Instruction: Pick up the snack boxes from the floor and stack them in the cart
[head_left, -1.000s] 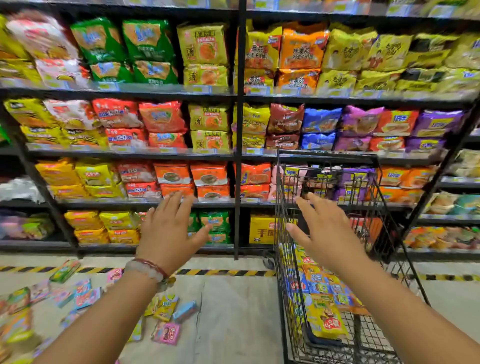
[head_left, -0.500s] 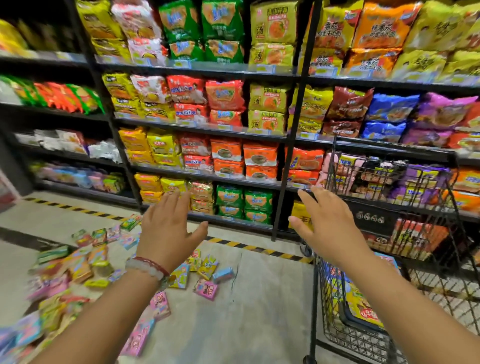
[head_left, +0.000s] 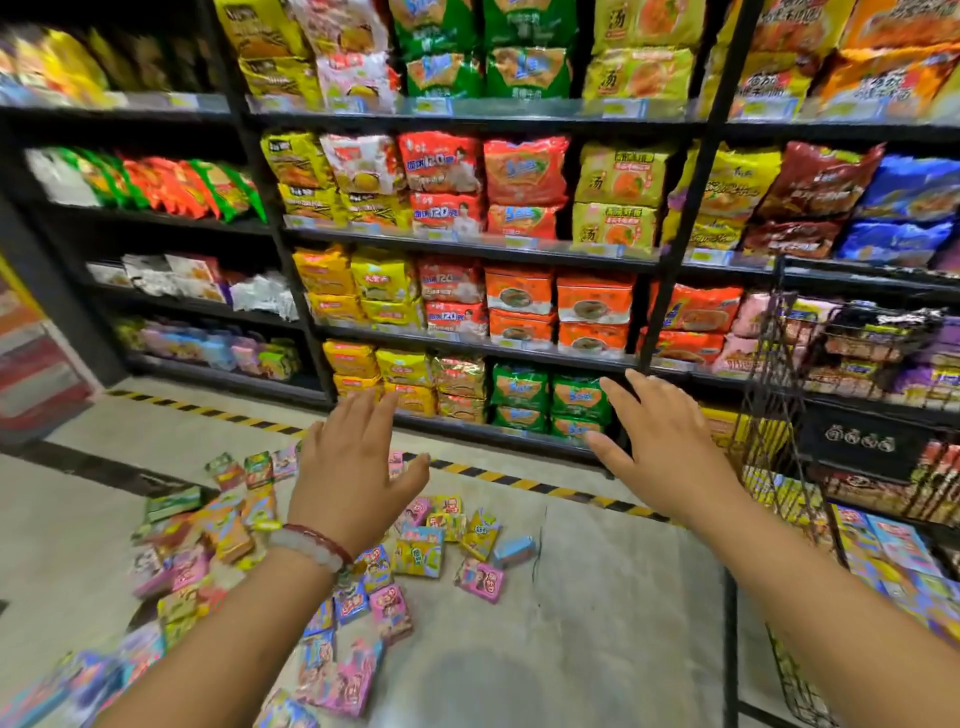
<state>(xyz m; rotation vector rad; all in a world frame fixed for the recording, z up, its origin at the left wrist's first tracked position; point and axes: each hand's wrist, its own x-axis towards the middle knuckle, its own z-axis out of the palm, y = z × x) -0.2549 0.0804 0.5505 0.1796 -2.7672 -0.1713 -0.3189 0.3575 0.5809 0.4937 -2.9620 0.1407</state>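
Note:
Several small colourful snack boxes (head_left: 415, 551) lie scattered on the grey floor at the lower left and centre. My left hand (head_left: 353, 478) hovers above them with fingers spread and straight, holding nothing; a bead bracelet sits on its wrist. My right hand (head_left: 660, 447) is stretched out at the same height, fingers straight, empty, just left of the cart. The black wire cart (head_left: 779, 395) stands at the right edge, with several snack boxes (head_left: 883, 551) stacked inside it.
Tall black shelves (head_left: 467, 244) packed with noodle and snack bags fill the background. A yellow-black striped line (head_left: 519, 480) runs along the floor before the shelves. Bare grey floor (head_left: 597, 597) lies between the scattered boxes and the cart.
The view has swung left, away from the cart and toward the boxes on the floor. Both hands stay outstretched and empty; the cart has shifted to the right edge.

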